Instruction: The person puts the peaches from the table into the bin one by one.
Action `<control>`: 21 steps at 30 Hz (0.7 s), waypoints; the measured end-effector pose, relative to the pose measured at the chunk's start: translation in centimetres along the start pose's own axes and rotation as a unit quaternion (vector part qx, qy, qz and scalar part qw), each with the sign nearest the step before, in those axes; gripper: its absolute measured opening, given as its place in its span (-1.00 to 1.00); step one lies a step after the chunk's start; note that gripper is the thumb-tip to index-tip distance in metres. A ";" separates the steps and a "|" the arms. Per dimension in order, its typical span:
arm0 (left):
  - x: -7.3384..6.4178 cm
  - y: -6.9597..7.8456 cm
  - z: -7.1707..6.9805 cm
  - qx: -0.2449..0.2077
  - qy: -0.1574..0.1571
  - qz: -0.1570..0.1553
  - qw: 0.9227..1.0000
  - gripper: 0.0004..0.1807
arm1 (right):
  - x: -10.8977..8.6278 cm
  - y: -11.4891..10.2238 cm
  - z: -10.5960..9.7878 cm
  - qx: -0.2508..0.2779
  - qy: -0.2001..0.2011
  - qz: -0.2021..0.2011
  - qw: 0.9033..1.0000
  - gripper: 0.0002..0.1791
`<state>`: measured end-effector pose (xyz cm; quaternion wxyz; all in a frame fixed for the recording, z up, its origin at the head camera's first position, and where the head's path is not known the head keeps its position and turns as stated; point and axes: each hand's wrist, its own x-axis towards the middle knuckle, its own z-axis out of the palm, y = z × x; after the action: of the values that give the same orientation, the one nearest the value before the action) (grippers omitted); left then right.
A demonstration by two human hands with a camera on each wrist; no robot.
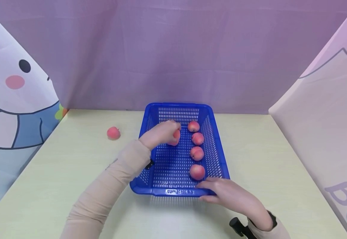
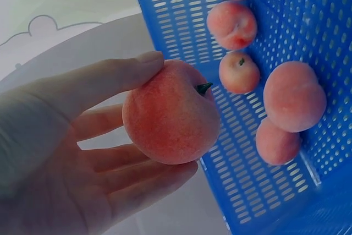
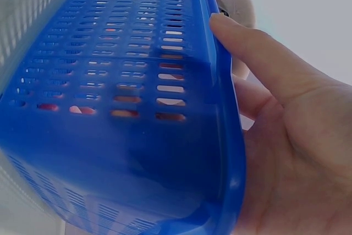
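My left hand (image 1: pixel 160 132) is over the left part of the blue basket (image 1: pixel 179 192). It holds a pinkish-red peach (image 2: pixel 170 115) between thumb and fingers, and the peach's short green stem shows in the left wrist view. Along the basket's right side runs a row of peaches, the nearest peach (image 1: pixel 197 172) close to the front. The left wrist view shows another peach (image 2: pixel 294 96) inside, overlapping one in that row. At the near right corner my right hand (image 1: pixel 231 196) grips the basket rim (image 3: pixel 223 81), thumb on the outer side.
A single peach (image 1: pixel 113 133) lies on the pale table (image 1: pixel 80 159), left of the basket. Behind the table hangs a purple cloth (image 1: pixel 173 56). Printed panels stand at the left and right sides.
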<state>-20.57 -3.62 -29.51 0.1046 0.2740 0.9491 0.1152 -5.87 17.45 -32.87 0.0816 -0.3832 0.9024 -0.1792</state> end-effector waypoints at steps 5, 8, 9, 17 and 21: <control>0.2 -0.1 0.7 -0.001 -0.001 0.021 1.000 -0.88 | 0.0 0.0 0.0 0.000 0.000 0.001 1.000 -0.71; 0.2 -0.1 1.0 -0.021 -0.007 0.023 0.999 -0.92 | 0.0 0.0 0.0 -0.001 0.001 0.000 1.000 -0.71; 0.2 -0.1 1.1 -0.028 -0.010 0.022 0.999 -0.92 | 0.0 0.0 0.0 -0.001 0.001 0.000 1.000 -0.71; 0.6 0.0 1.6 -0.025 -0.024 0.029 0.999 -0.83 | 0.0 0.0 0.0 -0.001 0.000 0.000 1.000 -0.71; 0.8 0.1 2.1 -0.005 -0.016 0.039 0.999 -0.83 | 0.0 0.1 -0.1 -0.002 0.001 -0.002 1.000 -0.72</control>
<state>-20.65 -2.70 -31.60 0.1167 0.3119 0.9353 0.1195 -5.98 17.49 -32.85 0.0793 -0.3850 0.9022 -0.1775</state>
